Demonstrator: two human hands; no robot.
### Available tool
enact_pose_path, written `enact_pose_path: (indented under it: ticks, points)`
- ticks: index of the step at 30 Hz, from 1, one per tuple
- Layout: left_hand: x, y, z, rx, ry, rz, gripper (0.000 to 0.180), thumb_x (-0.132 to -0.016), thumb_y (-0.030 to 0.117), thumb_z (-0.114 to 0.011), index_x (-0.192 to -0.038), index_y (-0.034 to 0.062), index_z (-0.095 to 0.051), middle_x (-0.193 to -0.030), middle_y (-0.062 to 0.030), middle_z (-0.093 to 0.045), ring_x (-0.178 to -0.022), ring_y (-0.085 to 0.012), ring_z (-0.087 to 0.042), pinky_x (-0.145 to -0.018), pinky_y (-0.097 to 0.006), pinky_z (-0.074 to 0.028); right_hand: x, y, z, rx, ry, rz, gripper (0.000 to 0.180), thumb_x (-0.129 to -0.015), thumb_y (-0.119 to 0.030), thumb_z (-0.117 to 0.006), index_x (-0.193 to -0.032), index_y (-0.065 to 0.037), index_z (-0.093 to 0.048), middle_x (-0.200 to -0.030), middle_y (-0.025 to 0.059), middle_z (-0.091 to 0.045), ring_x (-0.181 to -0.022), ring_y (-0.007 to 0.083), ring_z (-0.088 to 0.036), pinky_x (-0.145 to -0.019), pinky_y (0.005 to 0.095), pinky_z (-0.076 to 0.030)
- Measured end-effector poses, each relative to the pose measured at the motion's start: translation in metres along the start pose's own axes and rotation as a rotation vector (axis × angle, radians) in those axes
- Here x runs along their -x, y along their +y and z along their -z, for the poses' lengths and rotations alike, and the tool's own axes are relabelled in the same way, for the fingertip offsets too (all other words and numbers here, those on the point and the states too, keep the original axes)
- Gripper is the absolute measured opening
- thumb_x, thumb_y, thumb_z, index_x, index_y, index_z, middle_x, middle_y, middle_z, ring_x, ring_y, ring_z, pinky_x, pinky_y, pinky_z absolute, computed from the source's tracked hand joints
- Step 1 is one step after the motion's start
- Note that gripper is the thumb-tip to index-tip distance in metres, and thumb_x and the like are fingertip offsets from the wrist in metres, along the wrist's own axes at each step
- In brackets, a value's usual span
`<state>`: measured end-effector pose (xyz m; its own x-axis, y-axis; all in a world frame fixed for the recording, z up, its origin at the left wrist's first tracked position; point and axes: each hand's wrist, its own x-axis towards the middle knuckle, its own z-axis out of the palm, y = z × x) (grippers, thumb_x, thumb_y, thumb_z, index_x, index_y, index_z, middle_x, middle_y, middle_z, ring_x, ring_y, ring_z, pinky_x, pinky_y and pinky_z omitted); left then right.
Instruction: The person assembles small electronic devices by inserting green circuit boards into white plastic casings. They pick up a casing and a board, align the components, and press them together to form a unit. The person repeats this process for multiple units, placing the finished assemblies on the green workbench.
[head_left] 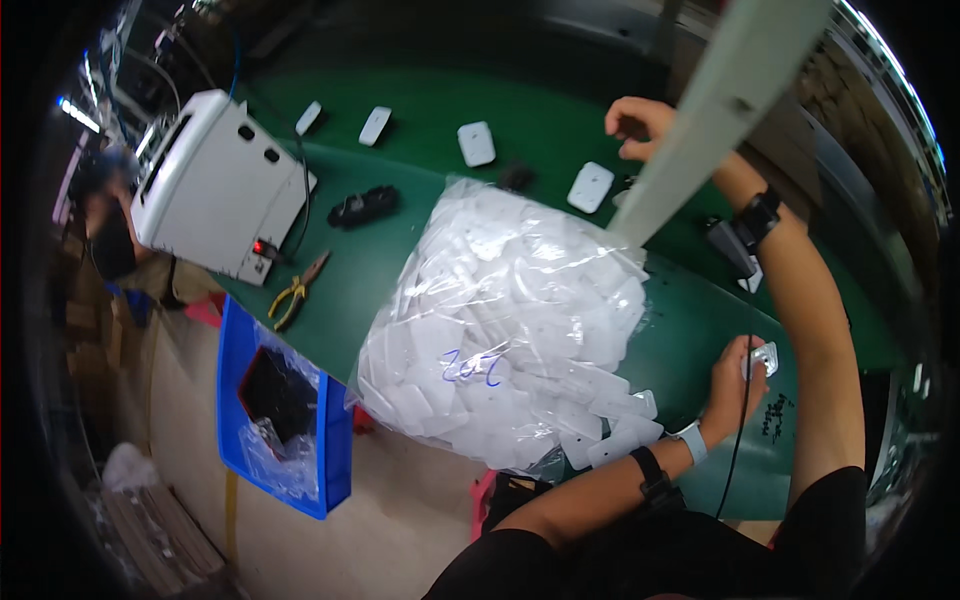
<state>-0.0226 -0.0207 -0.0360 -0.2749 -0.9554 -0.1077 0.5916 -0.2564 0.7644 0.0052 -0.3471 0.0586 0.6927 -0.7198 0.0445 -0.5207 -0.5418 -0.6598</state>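
Observation:
My left hand [728,388] is closed on a small white plastic casing [765,357] at the right end of the green table. Over the green conveyor belt at the far side, my right hand [642,126] reaches out with fingers curled but apart, and I see nothing in it. Nearest to it on the belt lies a white rounded casing [590,187]; several similar ones trail off to the left. A large clear plastic bag [500,310] full of flat white plastic plates fills the middle of the table. Some plates [625,437] spill from its near right corner.
A slanted metal post [710,120] rises beside my right hand. On the left stand a white machine [225,185], yellow-handled pliers [298,293] and a black bundle [364,206]. A blue bin [337,450] sits below the table edge. A person [110,215] is at far left.

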Motion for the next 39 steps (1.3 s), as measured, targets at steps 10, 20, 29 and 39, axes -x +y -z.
enact_pose_path:
  ticks: [10,20,29,39]
  points:
    - [-0.005,0.007,0.004,-0.015,0.002,0.006,0.022,-0.095,-0.001,-0.054,-0.117,-0.0005,-0.054,-0.092,-0.0087,-0.063,-0.069,-0.0117,-0.064,-0.06,-0.025,-0.051,-0.03,-0.025,-0.017,-0.001,-0.165,0.132,0.047,-0.081,-0.016,-0.075,-0.125,-0.007,-0.061,-0.12,0.0077,-0.064,-0.108,0.0219,-0.059,-0.086,0.0369,-0.054]
    - [0.005,0.005,0.001,0.054,0.066,0.138,0.021,-0.096,0.0,-0.055,-0.116,-0.0012,-0.053,-0.098,-0.0089,-0.063,-0.071,-0.01,-0.062,-0.06,-0.025,-0.052,-0.088,-0.006,-0.077,-0.007,-0.279,0.212,0.041,-0.082,-0.018,-0.077,-0.12,-0.009,-0.063,-0.115,0.0087,-0.061,-0.105,0.0256,-0.06,-0.087,0.0381,-0.052]
    - [-0.006,0.018,0.001,-0.059,0.008,0.18,0.021,-0.095,-0.003,-0.055,-0.115,0.0001,-0.052,-0.098,-0.0079,-0.063,-0.073,-0.0109,-0.063,-0.062,-0.025,-0.053,-0.071,0.0,-0.034,0.023,-0.203,0.303,0.016,-0.089,-0.014,-0.07,-0.098,-0.004,-0.062,-0.11,0.01,-0.058,-0.1,0.024,-0.06,-0.082,0.0362,-0.053]
    - [-0.004,0.011,0.005,-0.042,0.01,0.16,0.023,-0.095,-0.004,-0.055,-0.118,-0.0011,-0.052,-0.095,-0.0069,-0.063,-0.069,-0.0108,-0.063,-0.061,-0.025,-0.052,-0.094,-0.031,-0.066,0.036,-0.411,0.122,0.038,-0.088,-0.031,-0.074,-0.118,-0.012,-0.063,-0.121,0.0136,-0.059,-0.108,0.0273,-0.059,-0.089,0.0401,-0.051]
